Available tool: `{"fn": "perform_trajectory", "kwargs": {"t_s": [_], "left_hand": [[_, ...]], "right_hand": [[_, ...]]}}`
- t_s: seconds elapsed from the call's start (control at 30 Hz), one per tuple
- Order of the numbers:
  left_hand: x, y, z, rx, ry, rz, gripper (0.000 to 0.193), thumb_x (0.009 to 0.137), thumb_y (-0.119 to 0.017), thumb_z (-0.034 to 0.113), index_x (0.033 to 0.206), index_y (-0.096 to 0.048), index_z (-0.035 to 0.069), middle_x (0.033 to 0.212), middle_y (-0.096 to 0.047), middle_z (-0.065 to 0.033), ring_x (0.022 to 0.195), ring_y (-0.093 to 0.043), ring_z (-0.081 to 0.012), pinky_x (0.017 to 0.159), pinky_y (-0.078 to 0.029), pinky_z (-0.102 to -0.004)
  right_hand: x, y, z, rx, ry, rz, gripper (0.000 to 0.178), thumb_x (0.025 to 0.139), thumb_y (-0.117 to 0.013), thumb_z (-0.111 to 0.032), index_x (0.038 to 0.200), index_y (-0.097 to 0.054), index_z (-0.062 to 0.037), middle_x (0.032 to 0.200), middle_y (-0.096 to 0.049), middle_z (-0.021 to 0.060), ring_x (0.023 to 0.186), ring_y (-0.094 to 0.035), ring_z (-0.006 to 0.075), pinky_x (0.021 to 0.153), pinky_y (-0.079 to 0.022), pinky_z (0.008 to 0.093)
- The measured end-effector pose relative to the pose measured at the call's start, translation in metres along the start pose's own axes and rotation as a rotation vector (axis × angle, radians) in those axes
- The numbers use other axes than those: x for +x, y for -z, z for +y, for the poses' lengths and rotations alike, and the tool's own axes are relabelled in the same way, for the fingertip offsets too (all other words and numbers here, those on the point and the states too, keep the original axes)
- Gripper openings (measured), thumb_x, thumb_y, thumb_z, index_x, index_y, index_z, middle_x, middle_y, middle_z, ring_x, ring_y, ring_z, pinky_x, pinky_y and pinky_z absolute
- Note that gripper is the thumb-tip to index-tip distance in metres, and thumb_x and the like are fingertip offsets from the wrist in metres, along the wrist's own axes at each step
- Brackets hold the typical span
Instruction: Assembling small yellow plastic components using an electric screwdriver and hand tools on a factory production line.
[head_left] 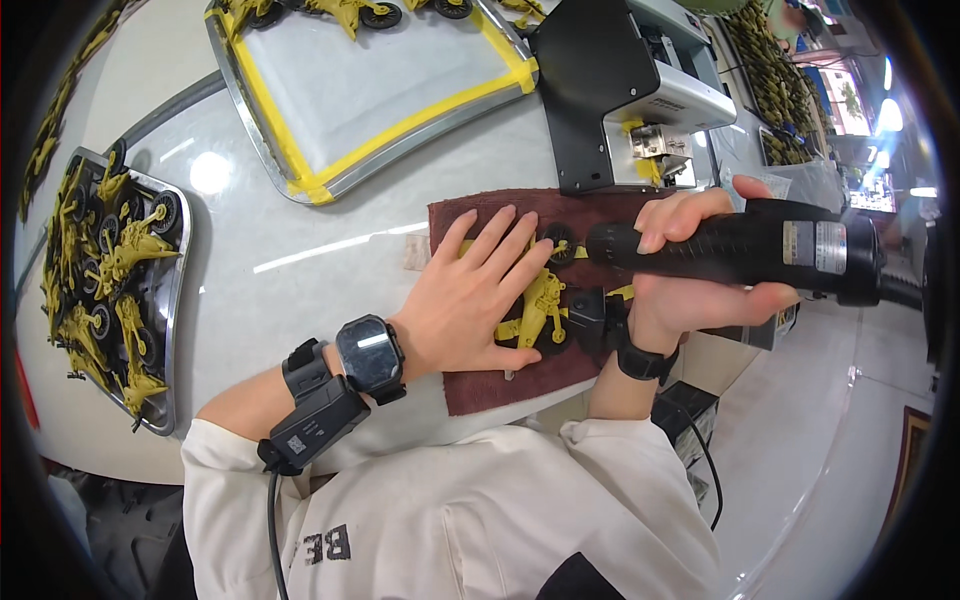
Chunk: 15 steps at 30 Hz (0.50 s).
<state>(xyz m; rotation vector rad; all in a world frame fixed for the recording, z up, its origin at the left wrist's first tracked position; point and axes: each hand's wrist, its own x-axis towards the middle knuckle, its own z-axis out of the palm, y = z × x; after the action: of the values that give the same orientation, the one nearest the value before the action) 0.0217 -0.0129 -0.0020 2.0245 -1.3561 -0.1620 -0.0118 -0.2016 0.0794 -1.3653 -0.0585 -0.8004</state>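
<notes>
**Toy pinned flat, driver beside it**

On the tabletop, a maroon towel lies at the near edge. The left hand, fingers spread, presses a yellow toy flat, its long axis running away from the person. The right hand, fingers wrapped round a black driver, sits just right of it.

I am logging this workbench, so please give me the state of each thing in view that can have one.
Left hand: flat, pressing the yellow toy onto the towel.
Right hand: closed around the black tool, held level over the towel.
Yellow toy: lying on the towel, partly covered.
Left tray: heaped with yellow toys.
Taped tray: mostly bare, a few toys along its far edge.
Watch: on the left wrist.
</notes>
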Motion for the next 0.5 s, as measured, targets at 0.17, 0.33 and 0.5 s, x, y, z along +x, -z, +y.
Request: {"fn": "perform_trajectory", "kwargs": {"t_s": [0.17,0.33,0.5], "left_hand": [[0.002,0.001,0.001,0.002,0.012,-0.033,0.100,0.068,-0.071,0.061,0.143,-0.038,0.005,0.148,-0.036,-0.0202,0.136,-0.033,-0.0387,0.111,-0.024,-0.0538],[0.004,0.004,0.000,0.020,0.007,-0.049,0.101,0.067,-0.071,0.063,0.143,-0.037,0.005,0.148,-0.036,-0.0201,0.137,-0.033,-0.0383,0.111,-0.023,-0.0540],[0.002,0.001,-0.002,0.030,0.014,-0.039,0.100,0.069,-0.069,0.065,0.143,-0.037,0.005,0.148,-0.035,-0.0200,0.137,-0.032,-0.0382,0.111,-0.024,-0.0544]], "right_hand": [[0.003,0.002,0.009,0.099,-0.027,-0.060,0.101,0.068,-0.043,-0.092,0.121,-0.048,-0.0059,0.067,-0.056,0.0079,0.047,-0.051,0.0195,0.049,-0.042,0.0333],[-0.003,0.003,0.014,0.092,0.043,-0.169,0.103,0.059,-0.046,-0.096,0.113,-0.054,-0.0091,0.069,-0.057,0.0064,0.049,-0.053,0.0189,0.050,-0.041,0.0332],[0.003,0.022,-0.022,0.093,0.158,0.022,0.094,0.066,-0.048,-0.091,0.113,-0.058,-0.0093,0.069,-0.056,0.0055,0.051,-0.052,0.0180,0.051,-0.040,0.0319]]}}
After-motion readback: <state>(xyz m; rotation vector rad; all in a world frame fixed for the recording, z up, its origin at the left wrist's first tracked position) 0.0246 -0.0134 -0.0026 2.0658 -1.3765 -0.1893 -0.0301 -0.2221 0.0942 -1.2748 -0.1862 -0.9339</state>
